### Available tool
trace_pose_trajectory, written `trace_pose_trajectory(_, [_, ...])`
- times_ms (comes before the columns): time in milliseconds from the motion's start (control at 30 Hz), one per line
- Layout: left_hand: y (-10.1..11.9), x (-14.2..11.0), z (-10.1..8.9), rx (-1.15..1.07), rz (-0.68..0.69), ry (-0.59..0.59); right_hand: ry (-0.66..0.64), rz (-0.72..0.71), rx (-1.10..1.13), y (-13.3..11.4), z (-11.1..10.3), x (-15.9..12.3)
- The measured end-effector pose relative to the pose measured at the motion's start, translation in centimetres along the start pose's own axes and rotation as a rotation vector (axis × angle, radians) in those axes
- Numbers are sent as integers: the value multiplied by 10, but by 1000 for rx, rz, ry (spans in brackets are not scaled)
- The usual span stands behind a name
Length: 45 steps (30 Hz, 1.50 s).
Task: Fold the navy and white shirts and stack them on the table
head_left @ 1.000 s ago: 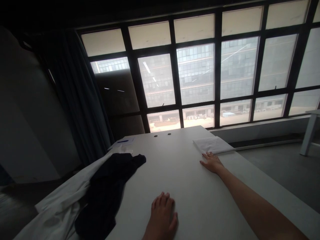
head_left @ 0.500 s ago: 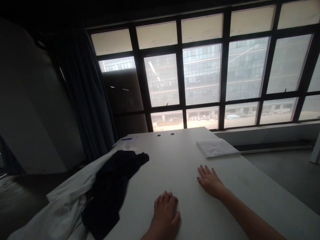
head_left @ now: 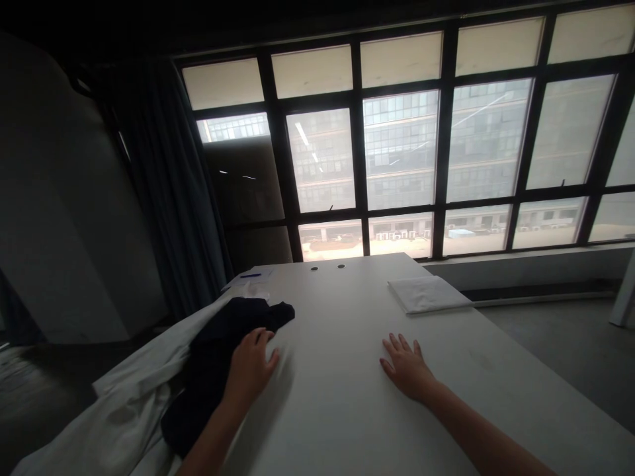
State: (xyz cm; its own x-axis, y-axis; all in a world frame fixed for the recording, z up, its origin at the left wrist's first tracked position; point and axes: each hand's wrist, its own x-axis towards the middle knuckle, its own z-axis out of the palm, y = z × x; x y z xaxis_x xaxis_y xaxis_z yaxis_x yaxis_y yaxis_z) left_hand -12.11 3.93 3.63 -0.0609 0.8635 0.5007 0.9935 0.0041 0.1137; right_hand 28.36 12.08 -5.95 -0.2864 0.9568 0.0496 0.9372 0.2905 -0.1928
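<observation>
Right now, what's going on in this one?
A person's left hand is at the dark cloth; contact is unclear. The right hand is spread over the white table, holding nothing. A folded white cloth lies beyond it, and rumpled white cloth lies beside the dark one.

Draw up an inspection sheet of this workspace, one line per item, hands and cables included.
Surface: white table, two round dark fittings near the far end, a faint smudge on the right.
Items at hand: dark cloth, rumpled, at left; folded white cloth, flat, at right.
Clutter: loose white cloth along the left edge; blue pen on paper at the far left.
Hands: left hand at the dark cloth, contact unclear; right hand palm down, fingers spread, short of the folded white cloth.
Cables: nothing seen.
Surroundings: dark curtain at left, framed windows ahead.
</observation>
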Motion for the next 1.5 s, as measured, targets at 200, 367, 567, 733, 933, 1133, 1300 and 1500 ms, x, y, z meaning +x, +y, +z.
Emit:
trace_pose_trajectory(200, [-79, -17, 34, 327, -255, -203, 6, 7, 4, -3, -2, -2])
trace_pose_trajectory(367, [-69, -28, 37, 338, -181, -285, 19, -1, 5, -3, -3, -2])
trace_pose_trajectory(567, [-16, -27, 38, 239, -8, -331, 35, -8, 18, 0, 2, -1])
trace_pose_trajectory(733, [66, -46, 32, 32, 210, -368, 106, -22, 69, 2, 7, 0])
trace_pose_trajectory(933, [137, -85, 33, -557, 748, -528, 398, -193, 276, 3, -9, 1])
trace_pose_trajectory(1133, [143, -103, 52, -665, 807, -575, 326, -438, 417, -5, -29, -12])
trace_pose_trajectory(1300, [134, -87, 22, -368, 542, -227, 116, -365, 393, -9, -42, -18])
trace_pose_trajectory(1500, [108, -68, 38, -391, 216, -188, -108, -359, 312, -7, -59, -17])
